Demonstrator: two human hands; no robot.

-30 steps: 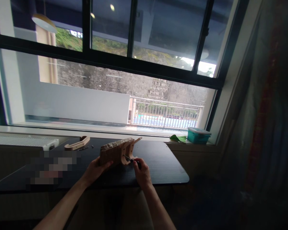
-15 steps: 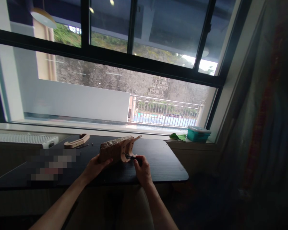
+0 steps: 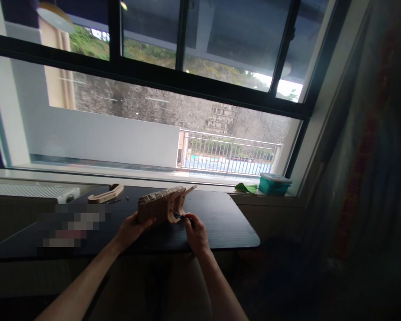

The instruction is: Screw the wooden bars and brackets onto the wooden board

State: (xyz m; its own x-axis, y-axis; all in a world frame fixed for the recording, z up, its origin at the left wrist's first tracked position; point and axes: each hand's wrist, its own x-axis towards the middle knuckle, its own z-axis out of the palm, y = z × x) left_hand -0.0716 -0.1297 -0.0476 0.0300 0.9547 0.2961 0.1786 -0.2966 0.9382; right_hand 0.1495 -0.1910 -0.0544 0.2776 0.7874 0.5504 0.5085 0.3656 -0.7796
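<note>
My left hand [image 3: 132,229] grips the left end of a brown wooden board [image 3: 155,206] with a rough, bark-like top edge, holding it tilted over the black table. Pale curved wooden brackets [image 3: 171,213] with holes sit at the board's right end. In my right hand [image 3: 196,232] is a dark-handled screwdriver [image 3: 182,217], my fingers wrapped round its handle. Its thin shaft points left, with the tip at the nearer bracket. Whether a screw is under the tip is too small to tell.
The black table [image 3: 227,223] stands against the window sill. On its far left lie a loose curved wooden piece [image 3: 107,195] and small dark bits of hardware [image 3: 115,201]. A teal lidded box [image 3: 274,184] and a green leaf-like item [image 3: 246,188] rest on the sill.
The view has shifted slightly, moving the whole scene a little up and left. Both hands keep their holds, and the screwdriver tip stays at the bracket.
</note>
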